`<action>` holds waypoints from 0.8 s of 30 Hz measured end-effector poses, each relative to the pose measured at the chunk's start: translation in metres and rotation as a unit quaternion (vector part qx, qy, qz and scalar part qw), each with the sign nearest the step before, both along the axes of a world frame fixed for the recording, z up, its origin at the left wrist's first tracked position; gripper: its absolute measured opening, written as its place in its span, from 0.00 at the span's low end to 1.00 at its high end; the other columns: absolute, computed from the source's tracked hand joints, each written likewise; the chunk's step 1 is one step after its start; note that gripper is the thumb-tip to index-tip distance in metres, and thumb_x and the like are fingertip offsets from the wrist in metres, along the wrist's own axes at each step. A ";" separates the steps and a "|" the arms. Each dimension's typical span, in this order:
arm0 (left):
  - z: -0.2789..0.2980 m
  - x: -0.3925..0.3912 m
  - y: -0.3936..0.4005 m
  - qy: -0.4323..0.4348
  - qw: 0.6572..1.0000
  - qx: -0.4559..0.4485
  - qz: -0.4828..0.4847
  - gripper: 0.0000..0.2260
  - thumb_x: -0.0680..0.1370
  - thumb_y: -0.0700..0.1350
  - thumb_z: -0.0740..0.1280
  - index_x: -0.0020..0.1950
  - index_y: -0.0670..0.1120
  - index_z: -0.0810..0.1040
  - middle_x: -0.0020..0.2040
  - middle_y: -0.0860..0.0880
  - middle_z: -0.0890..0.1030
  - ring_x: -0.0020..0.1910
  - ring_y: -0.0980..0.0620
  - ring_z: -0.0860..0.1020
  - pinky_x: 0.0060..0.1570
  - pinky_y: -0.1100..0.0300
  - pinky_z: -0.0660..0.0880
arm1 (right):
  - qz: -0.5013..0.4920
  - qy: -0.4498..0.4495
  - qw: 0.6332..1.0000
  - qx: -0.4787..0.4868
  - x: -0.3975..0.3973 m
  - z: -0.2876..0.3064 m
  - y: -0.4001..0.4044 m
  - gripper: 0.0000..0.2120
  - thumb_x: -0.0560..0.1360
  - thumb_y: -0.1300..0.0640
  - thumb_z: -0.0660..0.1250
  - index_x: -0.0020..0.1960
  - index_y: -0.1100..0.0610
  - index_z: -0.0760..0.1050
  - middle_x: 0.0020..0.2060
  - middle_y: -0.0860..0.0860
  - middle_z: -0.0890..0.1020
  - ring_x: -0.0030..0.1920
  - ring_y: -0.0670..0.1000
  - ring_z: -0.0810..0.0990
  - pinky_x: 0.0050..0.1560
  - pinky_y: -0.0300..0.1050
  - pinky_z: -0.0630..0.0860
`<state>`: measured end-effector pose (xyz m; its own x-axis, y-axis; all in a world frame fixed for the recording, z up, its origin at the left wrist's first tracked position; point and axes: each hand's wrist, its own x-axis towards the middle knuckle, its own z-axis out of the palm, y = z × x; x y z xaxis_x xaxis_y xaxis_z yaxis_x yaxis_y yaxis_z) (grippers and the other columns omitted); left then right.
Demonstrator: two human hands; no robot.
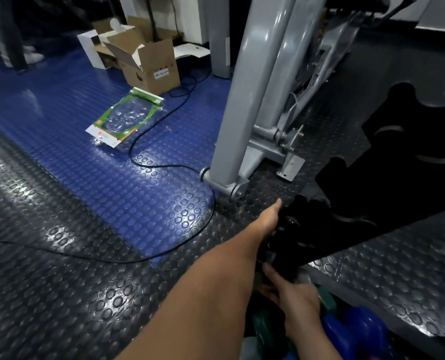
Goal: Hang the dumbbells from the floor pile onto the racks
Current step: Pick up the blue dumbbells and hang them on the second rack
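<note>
Right now we are at the lifting step: both hands are on a black dumbbell [291,229] that we hold up against the lower end of the black rack [387,162], whose notched arm runs up toward the right edge of the view. Our left hand [269,216] reaches along the far end of the weight; only the thumb and the back of the hand show, and the fingers go out of sight behind the dark metal, so we cannot tell whether they curl round it. Our right hand [291,297] is at the near end, its fingers laid out fairly straight against the weight, seemingly propping it from below rather than wrapping it.

The floor pile [351,328] lies just under our right wrist, at the bottom edge of the studded black floor mat [60,294]: a blue dumbbell and a green one show there, so most of the job looks still ahead.

Next, we judge, the bar must be raised level and its handle guided into one of the rack's rounded notches. The dark weight against the dark rack makes the seat hard to see, so we should feel it settle before either hand lets go.
</note>
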<state>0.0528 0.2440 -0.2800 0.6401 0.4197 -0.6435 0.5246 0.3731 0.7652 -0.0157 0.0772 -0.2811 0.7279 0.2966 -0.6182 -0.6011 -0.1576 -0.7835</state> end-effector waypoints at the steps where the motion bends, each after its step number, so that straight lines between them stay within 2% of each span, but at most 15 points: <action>1: -0.001 -0.004 -0.003 -0.015 1.000 -0.024 0.010 0.30 0.84 0.61 0.51 0.76 0.42 0.68 0.75 0.42 0.71 0.69 0.44 0.74 0.60 0.59 0.71 | 0.037 -0.027 0.998 -0.038 0.004 0.000 -0.007 0.17 0.64 0.62 0.83 0.49 0.63 0.81 0.39 0.59 0.87 0.38 0.61 0.87 0.38 0.55 0.85; 3: 0.002 -0.013 -0.004 -0.036 0.997 -0.062 0.019 0.28 0.84 0.61 0.52 0.76 0.44 0.69 0.74 0.46 0.72 0.66 0.47 0.75 0.63 0.57 0.72 | 0.098 -0.058 0.988 -0.106 0.011 0.003 -0.019 0.13 0.65 0.61 0.82 0.42 0.62 0.80 0.32 0.57 0.86 0.33 0.59 0.85 0.44 0.62 0.84; 4: 0.005 -0.021 -0.003 -0.033 0.998 -0.055 0.022 0.28 0.84 0.61 0.53 0.74 0.43 0.71 0.71 0.46 0.74 0.63 0.47 0.77 0.61 0.56 0.73 | 0.108 -0.057 0.986 -0.111 0.013 0.005 -0.024 0.11 0.67 0.63 0.81 0.42 0.62 0.79 0.32 0.57 0.85 0.32 0.58 0.84 0.45 0.62 0.84; 6: 0.007 -0.042 0.000 -0.021 0.999 -0.007 0.039 0.28 0.81 0.65 0.57 0.66 0.45 0.79 0.63 0.47 0.80 0.56 0.49 0.79 0.54 0.58 0.75 | 0.103 -0.052 0.988 -0.105 0.015 0.007 -0.028 0.08 0.72 0.68 0.76 0.44 0.63 0.76 0.34 0.58 0.83 0.32 0.55 0.82 0.42 0.57 0.84; 8: -0.013 -0.056 0.001 0.022 0.998 0.046 0.044 0.33 0.70 0.73 0.63 0.58 0.47 0.83 0.60 0.47 0.83 0.59 0.46 0.80 0.62 0.54 0.74 | 0.092 -0.045 0.990 -0.094 0.016 0.013 -0.030 0.06 0.75 0.69 0.71 0.43 0.63 0.75 0.38 0.61 0.81 0.35 0.54 0.81 0.37 0.50 0.83; 9: -0.016 -0.066 -0.004 0.046 0.995 0.086 0.033 0.36 0.67 0.74 0.64 0.58 0.45 0.84 0.59 0.45 0.84 0.61 0.45 0.80 0.66 0.51 0.73 | 0.089 -0.037 0.992 -0.086 0.016 0.017 -0.033 0.06 0.76 0.69 0.69 0.43 0.63 0.75 0.38 0.61 0.80 0.36 0.54 0.81 0.36 0.49 0.83; 10: -0.010 -0.076 -0.010 0.047 0.991 0.123 0.027 0.35 0.69 0.72 0.65 0.58 0.44 0.84 0.58 0.44 0.84 0.60 0.45 0.80 0.67 0.52 0.73 | 0.097 -0.028 0.992 -0.082 0.015 0.022 -0.036 0.05 0.77 0.69 0.69 0.45 0.63 0.75 0.38 0.60 0.80 0.36 0.54 0.81 0.36 0.49 0.83; 12: 0.006 -0.098 -0.025 0.049 0.981 0.185 0.024 0.22 0.76 0.61 0.68 0.57 0.44 0.84 0.54 0.46 0.85 0.56 0.48 0.81 0.61 0.57 0.74 | 0.114 -0.011 0.991 -0.069 0.014 0.032 -0.042 0.02 0.78 0.67 0.69 0.48 0.63 0.75 0.39 0.59 0.80 0.37 0.55 0.82 0.34 0.48 0.82; 13: 0.011 -0.109 -0.033 0.049 0.976 0.211 0.023 0.18 0.77 0.58 0.70 0.57 0.45 0.84 0.53 0.48 0.85 0.55 0.50 0.81 0.59 0.58 0.74 | 0.123 -0.009 0.990 -0.066 0.012 0.038 -0.046 0.02 0.78 0.65 0.68 0.50 0.64 0.76 0.39 0.59 0.80 0.37 0.55 0.82 0.34 0.48 0.82; 16: 0.024 -0.127 -0.049 0.060 0.964 0.259 0.016 0.15 0.75 0.56 0.72 0.56 0.49 0.84 0.52 0.51 0.85 0.54 0.52 0.81 0.60 0.57 0.75 | 0.139 -0.021 0.987 -0.078 0.013 0.058 -0.061 0.05 0.79 0.62 0.68 0.53 0.63 0.77 0.41 0.58 0.81 0.37 0.55 0.82 0.31 0.48 0.81; 19: 0.048 -0.133 -0.066 0.056 0.954 0.295 0.008 0.09 0.76 0.53 0.72 0.52 0.51 0.81 0.48 0.52 0.84 0.50 0.52 0.81 0.57 0.57 0.76 | 0.141 -0.034 0.986 -0.081 0.016 0.076 -0.072 0.02 0.80 0.63 0.66 0.50 0.61 0.76 0.39 0.57 0.79 0.33 0.53 0.79 0.26 0.45 0.78; 21: 0.059 -0.137 -0.078 0.034 0.952 0.303 0.021 0.05 0.75 0.51 0.73 0.47 0.52 0.80 0.46 0.52 0.84 0.48 0.51 0.82 0.55 0.56 0.77 | 0.150 -0.050 0.982 -0.099 0.015 0.085 -0.078 0.02 0.79 0.62 0.66 0.47 0.59 0.76 0.39 0.56 0.80 0.33 0.52 0.79 0.29 0.46 0.79; 24: 0.066 -0.141 -0.104 0.021 0.947 0.321 0.009 0.05 0.76 0.47 0.73 0.49 0.48 0.83 0.45 0.49 0.85 0.45 0.51 0.81 0.48 0.60 0.74 | 0.159 -0.071 0.977 -0.120 0.008 0.103 -0.093 0.05 0.77 0.61 0.67 0.43 0.56 0.75 0.36 0.54 0.79 0.31 0.50 0.78 0.32 0.48 0.78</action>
